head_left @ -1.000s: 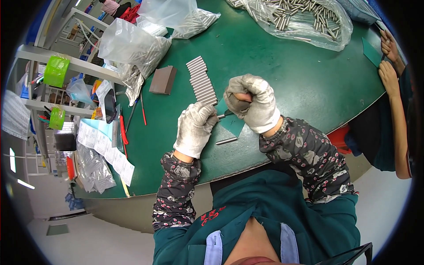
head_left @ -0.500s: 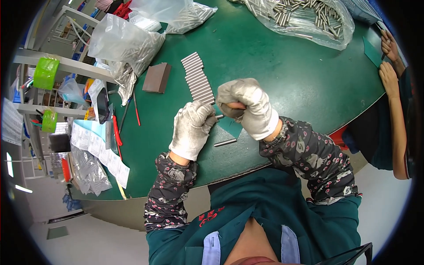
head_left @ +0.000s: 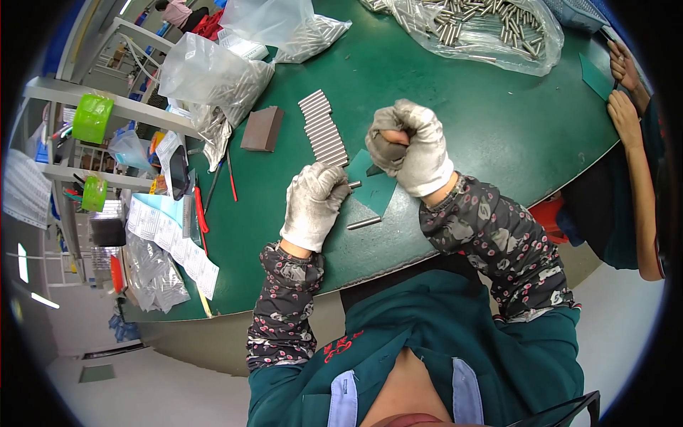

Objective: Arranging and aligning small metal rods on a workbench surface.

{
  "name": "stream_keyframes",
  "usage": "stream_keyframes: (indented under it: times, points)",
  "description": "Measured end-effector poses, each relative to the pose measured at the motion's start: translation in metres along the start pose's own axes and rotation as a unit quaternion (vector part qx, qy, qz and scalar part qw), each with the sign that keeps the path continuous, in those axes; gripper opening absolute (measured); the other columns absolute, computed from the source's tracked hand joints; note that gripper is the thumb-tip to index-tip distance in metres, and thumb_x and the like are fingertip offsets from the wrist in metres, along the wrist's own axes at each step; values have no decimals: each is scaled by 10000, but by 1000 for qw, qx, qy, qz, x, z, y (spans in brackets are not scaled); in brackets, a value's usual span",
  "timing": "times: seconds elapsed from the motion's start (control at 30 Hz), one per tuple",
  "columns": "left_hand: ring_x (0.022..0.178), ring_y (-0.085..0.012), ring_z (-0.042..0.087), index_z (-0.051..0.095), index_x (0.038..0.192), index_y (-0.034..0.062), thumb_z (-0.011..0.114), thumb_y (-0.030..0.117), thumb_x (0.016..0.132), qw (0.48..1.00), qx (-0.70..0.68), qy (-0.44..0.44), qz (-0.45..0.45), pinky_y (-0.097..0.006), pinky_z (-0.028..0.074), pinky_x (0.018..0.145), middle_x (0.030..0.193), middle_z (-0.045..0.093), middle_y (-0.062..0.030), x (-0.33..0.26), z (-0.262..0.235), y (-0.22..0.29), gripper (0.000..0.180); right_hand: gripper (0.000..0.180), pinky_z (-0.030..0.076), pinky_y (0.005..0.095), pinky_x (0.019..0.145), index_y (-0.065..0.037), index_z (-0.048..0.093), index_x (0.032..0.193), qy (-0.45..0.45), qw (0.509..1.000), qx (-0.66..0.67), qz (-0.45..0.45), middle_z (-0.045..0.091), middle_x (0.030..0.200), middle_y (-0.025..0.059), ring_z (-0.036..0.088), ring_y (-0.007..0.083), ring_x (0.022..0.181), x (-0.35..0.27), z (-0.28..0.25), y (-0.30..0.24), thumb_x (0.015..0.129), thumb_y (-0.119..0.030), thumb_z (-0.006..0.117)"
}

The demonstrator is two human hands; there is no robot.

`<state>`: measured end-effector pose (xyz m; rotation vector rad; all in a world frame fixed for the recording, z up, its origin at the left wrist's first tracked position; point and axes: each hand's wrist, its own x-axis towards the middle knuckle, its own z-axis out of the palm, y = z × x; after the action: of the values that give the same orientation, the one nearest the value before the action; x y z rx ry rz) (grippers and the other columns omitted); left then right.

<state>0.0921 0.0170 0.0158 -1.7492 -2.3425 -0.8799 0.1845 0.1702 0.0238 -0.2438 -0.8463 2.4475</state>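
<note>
My left hand (head_left: 314,203), in a whitish work glove, is closed around a metal pin (head_left: 355,184), whose end sticks out to the right of the fingers. My right hand (head_left: 415,149), gloved too with a bare fingertip showing, is curled closed above a green sheet (head_left: 378,196). Whatever it may hold is hidden by the glove. Another loose metal pin (head_left: 364,223) lies on the table nearer to me. Just beyond my left hand, several metal pins (head_left: 324,129) lie side by side in a slanting row.
A brown block (head_left: 262,129) sits left of the row. Plastic bags of pins (head_left: 220,78) stand at the back left, and a large open bag of pins (head_left: 491,32) at the back right. Red-handled tools (head_left: 200,211) and papers (head_left: 171,238) lie left. A co-worker's hands (head_left: 623,107) are at far right.
My right hand has lifted away from my left hand, up and to the right, uncovering more of the green sheet. My left hand keeps its grip on the pin. The whole view has shifted slightly.
</note>
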Motion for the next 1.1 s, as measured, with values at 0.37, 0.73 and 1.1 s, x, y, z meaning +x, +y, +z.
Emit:
stream_keyframes:
  times: [0.37, 0.73, 1.1]
  points:
    - [744, -258, 568, 597, 812, 80, 700, 82, 658, 992, 94, 64, -56, -362, 455, 643, 785, 577, -63, 7, -2, -1, 185, 477, 169, 235, 397, -130, 289, 531, -116, 984, -133, -3, 259, 462, -28, 230, 81, 422, -6, -2, -3, 865, -460, 374]
    - [797, -261, 560, 599, 838, 95, 692, 101, 671, 990, 119, 22, -70, -373, 456, 678, 828, 575, -56, 2, -3, -3, 191, 472, 169, 238, 403, -126, 292, 531, -107, 984, -139, -7, 261, 474, -28, 236, 79, 429, -6, -1, -3, 863, -448, 390]
    - [746, -253, 564, 596, 817, 97, 685, 94, 667, 996, 61, 24, -67, -361, 457, 663, 794, 582, -50, 2, -7, -3, 174, 466, 171, 236, 399, -124, 305, 536, -127, 985, -114, 0, 261, 479, -27, 237, 77, 433, -5, -4, -2, 859, -439, 420]
